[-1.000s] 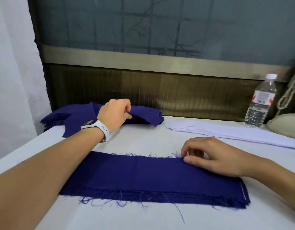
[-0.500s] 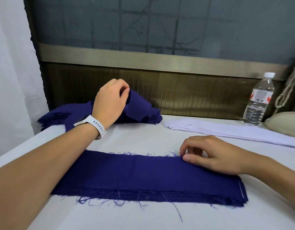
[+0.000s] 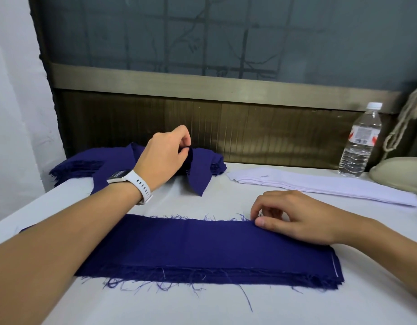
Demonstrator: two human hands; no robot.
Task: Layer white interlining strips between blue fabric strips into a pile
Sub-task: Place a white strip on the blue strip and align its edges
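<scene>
A layered pile topped by a blue fabric strip (image 3: pixel 202 249) with frayed edges lies across the near table. My right hand (image 3: pixel 294 216) rests on the pile's far right edge, fingers curled, thumb pressing the cloth. At the back left sits a stack of blue strips (image 3: pixel 80 165). My left hand (image 3: pixel 167 156), with a white watch on its wrist, pinches one blue strip (image 3: pixel 199 177) and holds it up off that stack; its loose end hangs down to the table. A stack of white interlining strips (image 3: pixel 320 184) lies at the back right.
A clear water bottle (image 3: pixel 360 141) stands at the back right, beside a beige rounded object (image 3: pixel 400 174) with a rope above it. A dark wood panel and window close off the table's far side. A white wall runs along the left.
My left hand has lifted a blue strip off the back stack and drawn it nearer, so its end now hangs down. My right hand has stayed on the pile.
</scene>
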